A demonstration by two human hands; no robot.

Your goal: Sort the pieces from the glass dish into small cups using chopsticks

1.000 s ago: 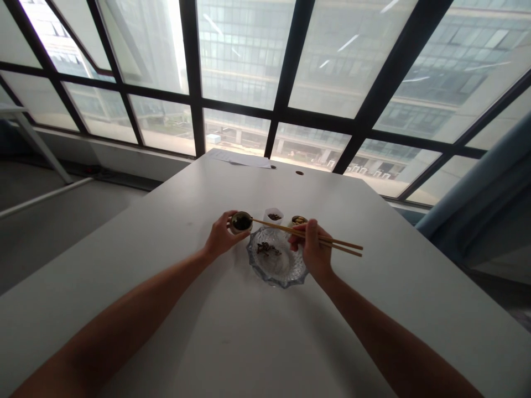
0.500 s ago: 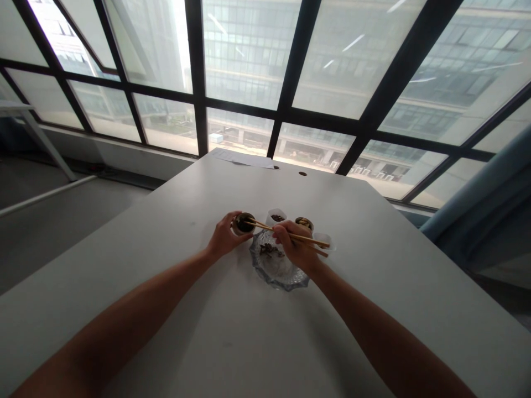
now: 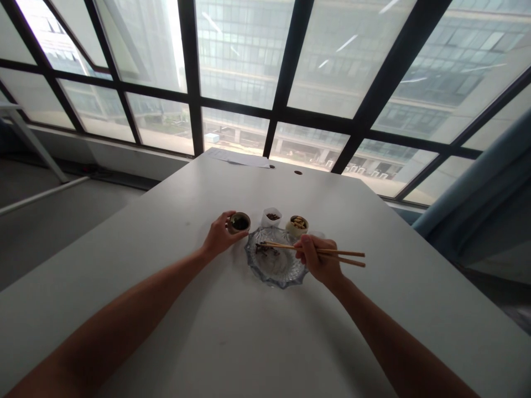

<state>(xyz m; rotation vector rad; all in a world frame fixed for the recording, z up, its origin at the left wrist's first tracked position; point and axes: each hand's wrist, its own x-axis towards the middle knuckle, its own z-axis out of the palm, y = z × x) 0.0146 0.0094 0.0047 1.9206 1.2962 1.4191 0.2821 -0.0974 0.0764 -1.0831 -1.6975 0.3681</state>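
Observation:
My left hand [image 3: 219, 235] is wrapped round a small cup [image 3: 239, 231] with dark contents. In my right hand [image 3: 320, 257] is a pair of wooden chopsticks [image 3: 344, 254], their tips over the left part of a clear glass plate [image 3: 280, 281] with a scalloped rim. Dark dried pieces [image 3: 267, 251] lie on that side of the plate; whether the tips pinch one is too small to tell. Behind the plate stand a white cup [image 3: 266, 220] of dark bits and a small bowl [image 3: 293, 230] of yellowish-brown pieces. Another pale container is mostly hidden behind my right hand.
All of this stands on a white table [image 3: 199, 331]. Papers [image 3: 244, 160] lie at its far edge near a round hole [image 3: 298, 172]. Beyond are large black-framed windows, with a blue curtain [image 3: 468, 199] at the right.
The chopstick tips have left the cup in my left hand and come down over the plate. My right hand has moved right and slightly down. My left hand still holds the cup.

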